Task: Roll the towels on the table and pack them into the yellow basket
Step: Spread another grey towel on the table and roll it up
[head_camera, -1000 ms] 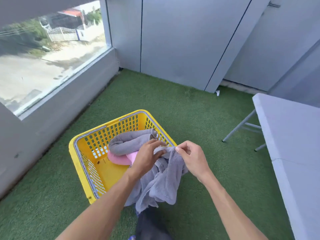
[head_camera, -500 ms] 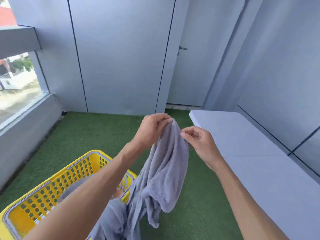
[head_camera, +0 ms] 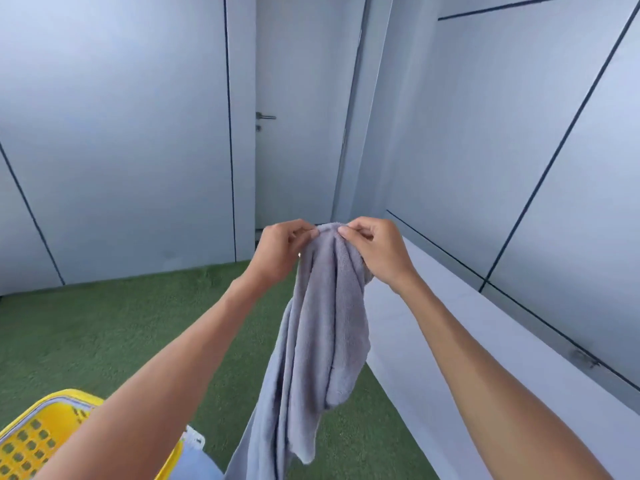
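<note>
A grey towel (head_camera: 318, 327) hangs bunched in front of me, held up by its top edge. My left hand (head_camera: 282, 251) pinches that edge on the left and my right hand (head_camera: 375, 251) pinches it on the right, the two hands close together. The towel's lower end drops out of the frame at the bottom. The yellow basket (head_camera: 38, 434) shows only as a corner at the bottom left, mostly hidden behind my left forearm; what lies in it is hidden. The white table (head_camera: 433, 358) stretches along the right, beside the towel.
Green artificial turf (head_camera: 104, 327) covers the floor. Grey wall panels surround the space, with a door and its handle (head_camera: 265, 116) straight ahead. A wall runs close behind the table on the right.
The towel was lifted out of the basket and raised higher. My view has swung up and to the right, so the basket has slid to the bottom left corner and the window has left the frame.
</note>
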Demonstrator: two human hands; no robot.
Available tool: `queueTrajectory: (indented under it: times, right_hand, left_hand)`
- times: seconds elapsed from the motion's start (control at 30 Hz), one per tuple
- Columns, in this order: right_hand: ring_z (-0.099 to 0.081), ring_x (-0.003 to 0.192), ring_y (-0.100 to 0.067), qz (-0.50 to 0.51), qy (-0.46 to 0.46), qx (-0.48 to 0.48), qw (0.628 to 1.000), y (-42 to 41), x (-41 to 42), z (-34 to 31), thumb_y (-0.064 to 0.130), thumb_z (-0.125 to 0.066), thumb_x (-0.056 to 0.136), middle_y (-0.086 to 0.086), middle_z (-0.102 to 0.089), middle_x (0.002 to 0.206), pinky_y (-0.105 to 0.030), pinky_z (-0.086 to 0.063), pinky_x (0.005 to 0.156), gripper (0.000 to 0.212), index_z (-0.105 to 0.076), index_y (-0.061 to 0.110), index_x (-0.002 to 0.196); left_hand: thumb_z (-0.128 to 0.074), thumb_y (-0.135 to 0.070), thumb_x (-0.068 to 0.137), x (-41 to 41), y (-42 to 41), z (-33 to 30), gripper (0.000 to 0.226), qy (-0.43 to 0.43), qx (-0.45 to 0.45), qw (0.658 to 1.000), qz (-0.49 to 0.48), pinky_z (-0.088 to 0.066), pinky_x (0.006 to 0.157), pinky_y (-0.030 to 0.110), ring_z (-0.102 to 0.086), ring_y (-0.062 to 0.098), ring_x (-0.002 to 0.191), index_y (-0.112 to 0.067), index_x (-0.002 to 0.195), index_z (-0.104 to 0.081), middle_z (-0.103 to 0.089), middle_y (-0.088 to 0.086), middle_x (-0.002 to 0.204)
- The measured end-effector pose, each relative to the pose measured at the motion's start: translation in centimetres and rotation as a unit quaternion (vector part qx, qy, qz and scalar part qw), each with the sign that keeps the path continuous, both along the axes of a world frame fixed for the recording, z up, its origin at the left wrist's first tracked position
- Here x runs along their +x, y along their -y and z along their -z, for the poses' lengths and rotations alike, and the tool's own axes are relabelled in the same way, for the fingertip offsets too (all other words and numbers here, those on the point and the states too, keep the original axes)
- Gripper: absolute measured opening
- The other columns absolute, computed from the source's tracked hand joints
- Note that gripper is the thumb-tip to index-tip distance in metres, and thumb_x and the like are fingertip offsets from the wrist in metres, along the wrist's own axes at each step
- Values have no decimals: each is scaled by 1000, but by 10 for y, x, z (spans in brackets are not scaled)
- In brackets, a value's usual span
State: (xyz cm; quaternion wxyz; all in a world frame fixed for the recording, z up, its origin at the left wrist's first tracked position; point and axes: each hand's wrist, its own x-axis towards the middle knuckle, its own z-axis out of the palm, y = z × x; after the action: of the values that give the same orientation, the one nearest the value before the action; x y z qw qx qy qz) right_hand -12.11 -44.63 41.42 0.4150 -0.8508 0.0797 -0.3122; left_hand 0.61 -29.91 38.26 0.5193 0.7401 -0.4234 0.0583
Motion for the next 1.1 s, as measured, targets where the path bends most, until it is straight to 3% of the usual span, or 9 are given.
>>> queueTrajectory:
  times: [0.2,0.33,0.43,0.5,0.63,0.73,0.83,0.97,1.1]
  right_hand:
    - [-57,58,-12,41,-10,-30,999,73,54,4,24,-65,88,1,-66,64,-27,-45,59,21,-69,7,75]
    - [-65,66,-27,51,-5,-21,998,112,87,0,25,-65,87,-4,-65,64,-51,-56,64,22,-69,7,74]
    - [-65,64,-29,46,-8,-21,999,142,109,-4,24,-65,87,-6,-64,61,-53,-56,62,24,-67,7,71]
    - [-62,59,-27,65,-10,-6,998,166,123,-2,24,-65,85,-3,-59,57,-52,-57,61,25,-65,5,68]
    - [-65,65,-24,86,-39,142,985,210,145,24,11,-61,86,-13,-62,72,-46,-60,67,18,-63,-3,76]
    - [-71,80,-22,-14,-122,133,984,203,147,49,23,-66,87,-6,-72,89,-42,-59,79,12,-71,13,91]
    - [-72,86,-23,-144,-173,165,960,179,158,70,34,-71,85,-7,-72,96,-37,-59,76,24,-68,18,103]
    - [-70,87,-23,-149,-148,176,962,160,208,92,34,-81,74,-7,-71,97,-33,-59,71,40,-65,21,108]
    - [-71,81,-21,-101,-99,172,975,152,292,97,22,-75,81,-4,-74,86,-44,-58,76,18,-70,13,95]
  left_hand:
    - [-55,-38,95,-41,65,51,13,19,-78,992,-102,-46,70,19,-57,3,80,-26,99,-59,-57,-10,94]
    - [-63,-56,83,-81,94,123,36,-70,10,993,-96,-48,77,20,-56,-1,90,-35,110,-53,-51,-22,104]
    - [-65,-42,86,-71,119,157,14,-144,15,979,-143,-52,76,33,-58,3,84,-35,89,-54,-58,-18,91]
    - [-63,-29,90,-49,129,153,14,-151,-4,976,-159,-54,70,37,-60,4,73,-34,79,-57,-63,-14,78]
    - [-62,-21,92,4,128,115,10,-123,-28,978,-165,-52,59,25,-62,6,64,-23,83,-67,-67,-12,70]
    - [-63,-24,91,57,130,83,15,-94,-28,980,-172,-42,52,15,-56,4,55,-19,78,-67,-64,-9,62]
    - [-65,-32,88,119,141,58,24,-81,14,982,-173,-36,52,16,-45,6,50,-18,68,-66,-58,-5,54]
    - [-68,-36,86,196,151,47,26,-125,57,976,-166,-36,51,20,-46,11,53,-16,71,-73,-66,1,60]
    - [-70,-41,83,269,156,29,30,-158,87,973,-142,-39,53,24,-49,11,55,-15,68,-73,-68,4,63]
